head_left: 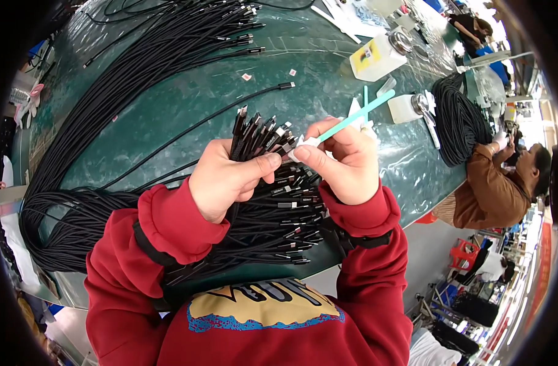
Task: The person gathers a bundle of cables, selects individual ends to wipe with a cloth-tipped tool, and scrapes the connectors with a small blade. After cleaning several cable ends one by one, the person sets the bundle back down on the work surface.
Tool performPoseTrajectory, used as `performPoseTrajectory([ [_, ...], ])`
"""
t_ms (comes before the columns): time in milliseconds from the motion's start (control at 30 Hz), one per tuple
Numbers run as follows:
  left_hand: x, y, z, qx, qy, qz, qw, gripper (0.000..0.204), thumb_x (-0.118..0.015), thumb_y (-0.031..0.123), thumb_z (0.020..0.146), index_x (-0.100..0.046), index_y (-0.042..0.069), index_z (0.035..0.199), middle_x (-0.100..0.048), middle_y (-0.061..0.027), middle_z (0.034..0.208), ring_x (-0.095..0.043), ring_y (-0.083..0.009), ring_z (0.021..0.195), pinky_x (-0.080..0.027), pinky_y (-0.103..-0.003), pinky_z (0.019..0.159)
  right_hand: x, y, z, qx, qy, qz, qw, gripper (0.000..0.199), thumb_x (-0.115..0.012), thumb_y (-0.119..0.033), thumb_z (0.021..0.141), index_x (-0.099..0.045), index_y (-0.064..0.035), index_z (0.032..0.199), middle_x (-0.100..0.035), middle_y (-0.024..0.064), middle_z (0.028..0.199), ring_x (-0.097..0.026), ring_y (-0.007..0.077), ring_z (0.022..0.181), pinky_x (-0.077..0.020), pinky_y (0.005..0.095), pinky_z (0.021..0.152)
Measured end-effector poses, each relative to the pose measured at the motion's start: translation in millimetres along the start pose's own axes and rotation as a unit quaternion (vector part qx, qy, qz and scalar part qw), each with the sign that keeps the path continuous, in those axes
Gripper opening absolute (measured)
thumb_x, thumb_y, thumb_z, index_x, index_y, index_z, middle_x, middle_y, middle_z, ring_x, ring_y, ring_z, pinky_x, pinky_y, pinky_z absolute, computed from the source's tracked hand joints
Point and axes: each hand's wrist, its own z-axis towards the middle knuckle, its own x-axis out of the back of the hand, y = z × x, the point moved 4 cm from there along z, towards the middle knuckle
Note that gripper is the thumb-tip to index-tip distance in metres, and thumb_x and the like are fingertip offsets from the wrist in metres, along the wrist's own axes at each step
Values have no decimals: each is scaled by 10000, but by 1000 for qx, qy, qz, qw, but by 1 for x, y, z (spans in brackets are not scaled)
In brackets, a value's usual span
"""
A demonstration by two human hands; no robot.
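Note:
My left hand (221, 177) is closed around a bunch of black cables (247, 135), their metal plug ends fanned upward. Close beside it, my right hand (349, 161) pinches a flat turquoise stick (364, 113) that slants up to the right. A white scrap of cloth or tissue (302, 147) sits between the right thumb and fingers, against one plug at the edge of the bunch. Whether it is wrapped on the stick cannot be made out. Beneath both hands lie many more black cables (273, 229), plug ends pointing right.
A thick bundle of black cables (108, 100) curves along the table's left side. One loose cable plug (287, 85) lies beyond my hands. Farther right stand a large white bottle (370, 61), a smaller bottle (406, 108) and a coil of black cable (456, 125). A co-worker (496, 189) sits at right.

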Motion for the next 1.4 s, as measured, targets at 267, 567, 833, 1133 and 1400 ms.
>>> performPoseTrajectory([
  [267,-7,5,1,-8,27,-4,1000,140,-592,124,766,-565,-13,763,-426,26,522,-273,-12,395,-174,-192,358,4,3,2,-3,13,-30,999,140,-634,-35,718,-537,-8,815,-532,-24,614,-416,3,513,-308,150,457],
  [567,-9,5,0,-9,15,-7,1000,160,-590,137,770,-554,-19,771,-448,13,553,-271,-9,398,-180,-182,362,10,2,0,11,77,-29,997,127,-634,-30,716,-541,-9,801,-534,-26,614,-402,-3,494,-293,148,443],
  [833,-4,1,3,-10,-1,-27,1000,216,-564,164,787,-559,-41,856,-498,-21,609,-300,-22,420,-211,-179,371,8,3,1,9,70,-27,997,149,-629,-19,720,-533,0,831,-552,-10,661,-437,5,540,-316,145,469],
  [1133,-8,1,2,44,-103,-111,988,217,-521,166,802,-539,-40,870,-525,-59,635,-349,-45,454,-275,-182,410,9,6,-2,-26,33,138,990,149,-593,5,746,-513,19,871,-560,37,770,-526,67,682,-418,177,600],
  [1400,-4,4,1,-48,30,-7,998,215,-613,90,730,-545,-39,888,-575,-69,676,-387,-37,467,-288,-161,418,10,3,-3,-40,76,158,984,153,-605,0,739,-515,16,862,-557,28,755,-529,75,684,-420,186,604],
])
